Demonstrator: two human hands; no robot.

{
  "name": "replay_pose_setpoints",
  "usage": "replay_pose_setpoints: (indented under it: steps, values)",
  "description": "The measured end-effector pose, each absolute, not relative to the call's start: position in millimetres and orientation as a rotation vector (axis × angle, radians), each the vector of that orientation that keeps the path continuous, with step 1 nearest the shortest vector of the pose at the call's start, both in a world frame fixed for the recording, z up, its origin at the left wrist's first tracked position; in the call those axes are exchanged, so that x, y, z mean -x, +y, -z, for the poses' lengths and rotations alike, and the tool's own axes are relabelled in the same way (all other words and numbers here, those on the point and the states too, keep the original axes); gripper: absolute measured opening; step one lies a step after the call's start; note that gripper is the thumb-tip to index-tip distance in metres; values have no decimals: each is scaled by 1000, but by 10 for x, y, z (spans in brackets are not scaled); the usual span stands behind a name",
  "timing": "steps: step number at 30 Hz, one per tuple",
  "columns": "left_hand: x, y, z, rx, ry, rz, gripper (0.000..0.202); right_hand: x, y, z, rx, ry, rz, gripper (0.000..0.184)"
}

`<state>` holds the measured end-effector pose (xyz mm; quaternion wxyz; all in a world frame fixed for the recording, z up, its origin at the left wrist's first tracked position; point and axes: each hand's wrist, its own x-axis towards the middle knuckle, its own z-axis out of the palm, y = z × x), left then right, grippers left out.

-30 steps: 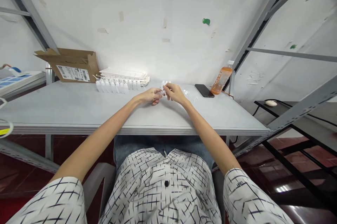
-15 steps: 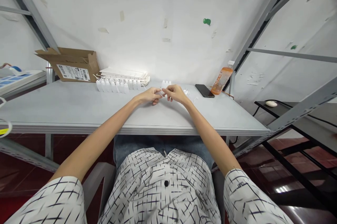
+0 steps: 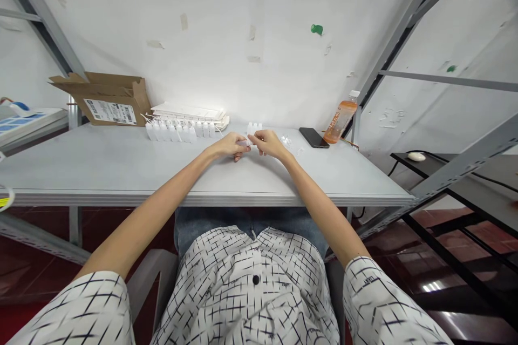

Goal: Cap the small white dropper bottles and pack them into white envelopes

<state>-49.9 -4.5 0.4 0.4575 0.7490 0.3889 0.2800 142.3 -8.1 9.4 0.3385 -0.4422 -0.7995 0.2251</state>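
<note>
- left hand (image 3: pixel 230 146), right hand (image 3: pixel 269 143): together, fingers pinching a small white plastic piece (image 3: pixel 245 143) above the tabletop (image 3: pixel 101 172); more of it shows between them than in the earlier frame
- white plastic bottles (image 3: pixel 174 132): upright row, beside a stack of white trays (image 3: pixel 188 113)
- cardboard box (image 3: pixel 117 97): shipping label (image 3: pixel 110 112) with barcode (print too small to read)
- orange drink bottle (image 3: pixel 340 122): lying tilted, lettering illegible
- black smartphone (image 3: pixel 313 137): just beside that bottle

Along the back edge, the pale grey worktop (image 3: pixel 101 169) carries a cardboard box (image 3: pixel 109 108), a row of white plastic bottles (image 3: pixel 174 132), a black smartphone (image 3: pixel 313 137) and an orange drink bottle (image 3: pixel 340 123).
</note>
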Motion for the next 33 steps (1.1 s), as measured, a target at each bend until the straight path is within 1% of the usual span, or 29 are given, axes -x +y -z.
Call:
replay_pose_setpoints:
  steps: [3, 7, 9, 11, 16, 19, 21, 24, 27, 30, 33]
  values:
    - [497, -52, -13, -1828, 970, -708, 28, -1414, -107, -114, 1055, -2003, -726, 32]
    - [486, -38, -14, -1787, 973, -718, 23, -1411, -126, -150, 980, -1958, -880, 23]
    - [480, -24, -5, -1781, 964, -725, 21, -1415, -123, -158, 973, -1962, -908, 21]
    - [472, -12, 9, -1799, 929, -741, 20, -1417, -113, -152, 985, -1975, -887, 26]
    - [452, 1, 40, -1830, 934, -776, 19, -1397, -83, -97, 1076, -2028, -804, 50]
    - [445, 4, 42, -1803, 969, -783, 21, -1396, -78, -85, 1104, -2030, -787, 57]
    - [442, 6, 38, -1798, 993, -777, 23, -1410, -83, -100, 1086, -2009, -766, 53]
    - [442, 10, 33, -1811, 1017, -757, 23, -1438, -96, -138, 1033, -1978, -784, 35]
    - [443, 5, 32, -1827, 1042, -736, 20, -1451, -114, -169, 1012, -1973, -838, 26]
    - [444, -11, 28, -1863, 1039, -722, 22, -1442, -139, -181, 1056, -1982, -842, 24]
    - [443, -29, 20, -1951, 1030, -697, 31, -1420, -149, -165, 1110, -2035, -784, 33]
